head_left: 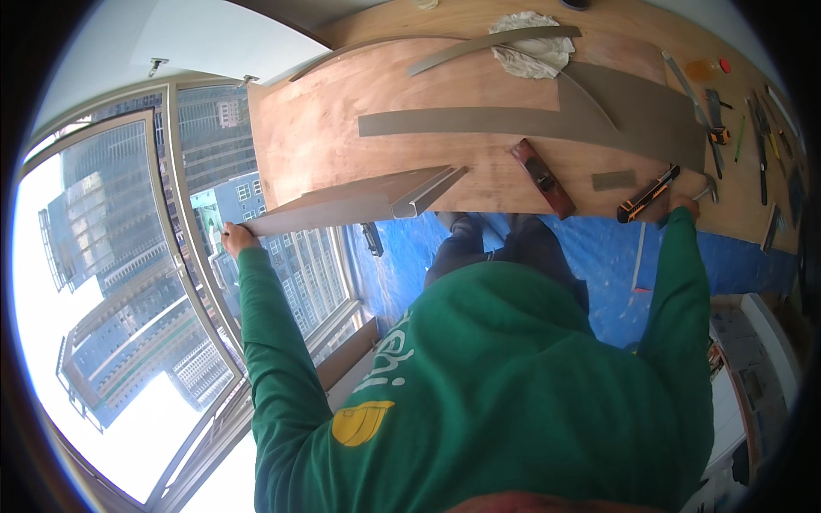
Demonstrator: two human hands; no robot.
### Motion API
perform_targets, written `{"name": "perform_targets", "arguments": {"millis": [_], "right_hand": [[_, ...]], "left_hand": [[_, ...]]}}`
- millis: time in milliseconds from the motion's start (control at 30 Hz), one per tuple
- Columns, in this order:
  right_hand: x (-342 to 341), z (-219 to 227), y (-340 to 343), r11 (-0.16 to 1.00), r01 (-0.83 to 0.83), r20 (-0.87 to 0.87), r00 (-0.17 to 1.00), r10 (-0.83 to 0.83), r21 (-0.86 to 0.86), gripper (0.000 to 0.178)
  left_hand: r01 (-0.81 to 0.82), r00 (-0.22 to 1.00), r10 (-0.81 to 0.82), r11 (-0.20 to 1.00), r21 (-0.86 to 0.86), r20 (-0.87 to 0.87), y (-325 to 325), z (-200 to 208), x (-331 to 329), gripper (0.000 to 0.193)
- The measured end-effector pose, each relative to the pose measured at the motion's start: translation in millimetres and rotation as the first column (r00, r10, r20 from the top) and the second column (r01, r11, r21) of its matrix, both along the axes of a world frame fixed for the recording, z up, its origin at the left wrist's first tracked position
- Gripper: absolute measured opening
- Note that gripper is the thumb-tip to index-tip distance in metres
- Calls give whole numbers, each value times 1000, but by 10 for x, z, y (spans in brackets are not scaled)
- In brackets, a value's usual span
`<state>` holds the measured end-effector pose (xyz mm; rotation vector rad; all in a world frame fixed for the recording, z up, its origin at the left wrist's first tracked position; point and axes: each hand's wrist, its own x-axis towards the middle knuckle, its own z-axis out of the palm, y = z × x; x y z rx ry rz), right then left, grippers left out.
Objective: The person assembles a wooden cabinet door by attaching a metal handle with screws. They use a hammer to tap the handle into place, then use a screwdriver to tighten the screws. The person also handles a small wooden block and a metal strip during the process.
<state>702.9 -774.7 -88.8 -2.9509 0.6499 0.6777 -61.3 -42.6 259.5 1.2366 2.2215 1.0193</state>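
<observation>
My left hand [237, 241] is closed on the far left corner of a long panel [325, 207] with a grey-brown edge. The panel's right end shows a bent channel-shaped profile [428, 193] and rests near the front edge of the plywood worktop [316, 107]. At the worktop's right front, my right hand [684, 205] is closed around a hammer [709, 189]; its metal head shows beyond my fingers, and most of the handle is hidden. Beside that hand lies an orange and black utility knife [647, 195]. A dark red hand plane [543, 178] lies further left.
Grey-brown laminate sheet [658, 111], a curved strip [492, 48] and a small offcut [614, 180] lie on the worktop. A crumpled cloth [532, 61] is at the back. Several tools and a red-capped bottle [708, 68] lie right. An open window [103, 256] stands left; blue sheeting [389, 265] covers the floor.
</observation>
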Motion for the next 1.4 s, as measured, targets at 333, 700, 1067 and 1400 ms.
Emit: {"name": "perform_targets", "arguments": {"millis": [333, 700, 1067, 1400], "right_hand": [[-695, 757, 587, 933, -357, 559, 783, 274, 44, 61], [-3077, 2267, 3112, -151, -379, 344, 517, 783, 913, 54], [-3442, 2392, 3755, -324, -451, 454, 218, 864, 832, 53], [-3653, 2303, 3733, 398, 545, -673, 547, 498, 738, 45]], "left_hand": [[-222, 835, 189, 975, -2, -516, -289, 134, 229, 71], [-172, 955, 195, 978, 120, -224, -518, 90, 376, 79], [-157, 836, 78, 982, 101, 543, -1113, -15, 1055, 104], [-96, 677, 111, 993, -62, 728, -1425, -90, 737, 57]]}}
